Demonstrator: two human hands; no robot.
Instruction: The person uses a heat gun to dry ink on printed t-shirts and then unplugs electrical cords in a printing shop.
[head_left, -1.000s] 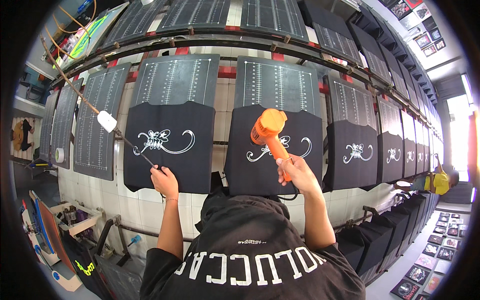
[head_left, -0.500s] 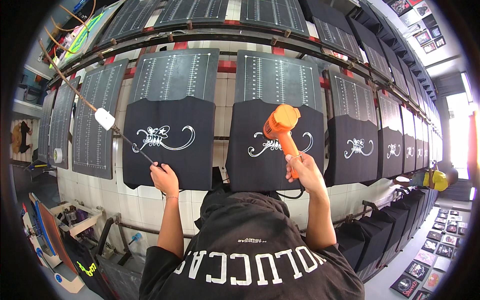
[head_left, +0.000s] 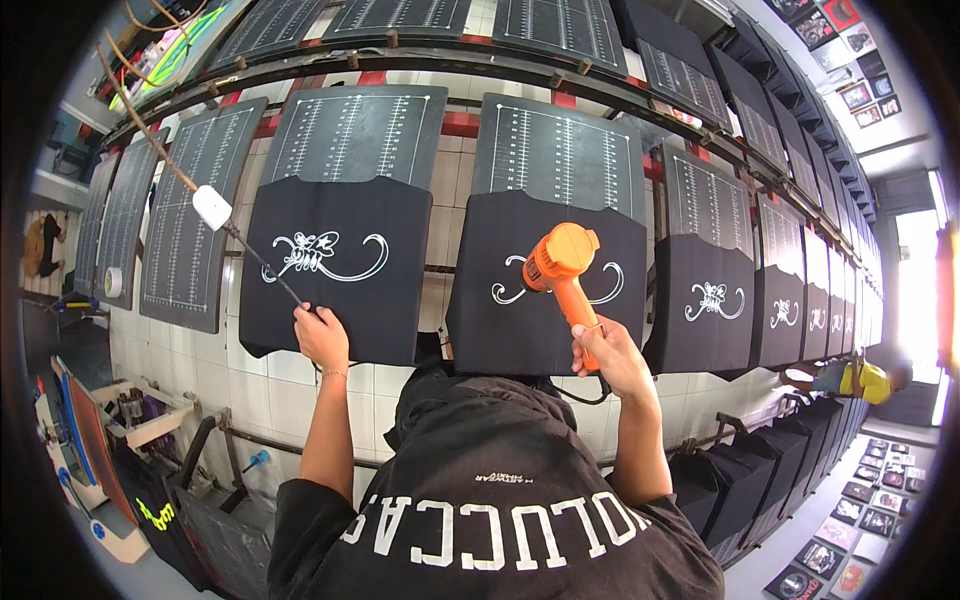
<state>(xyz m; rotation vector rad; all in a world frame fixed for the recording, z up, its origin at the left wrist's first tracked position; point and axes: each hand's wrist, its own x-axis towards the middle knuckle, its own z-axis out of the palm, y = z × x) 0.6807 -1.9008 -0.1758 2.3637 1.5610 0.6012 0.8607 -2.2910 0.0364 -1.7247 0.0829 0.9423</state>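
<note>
My right hand [head_left: 610, 358] is wrapped round the handle of an orange heat gun [head_left: 563, 262]. The gun's head hangs over a black shirt panel [head_left: 545, 345] on a board, hiding the middle of its white swirl print. My left hand [head_left: 321, 337] is closed on a black power cord [head_left: 262, 262], above the lower edge of another printed black shirt panel [head_left: 335, 315]. Beyond that hand the cord runs up to a white plug connector [head_left: 211, 207], which joins a brown cable [head_left: 145, 130].
Marked dark boards [head_left: 560, 150] stand in rows on a metal rail frame [head_left: 450, 58]. More printed black panels [head_left: 705, 325] continue to the right. A person in a yellow top [head_left: 872, 382] is far right. A wooden rack [head_left: 155, 415] stands at lower left.
The heat gun has come slightly nearer to me over the same shirt panel, still covering the print's middle. The whole view has shifted a little; both hands keep their holds.
</note>
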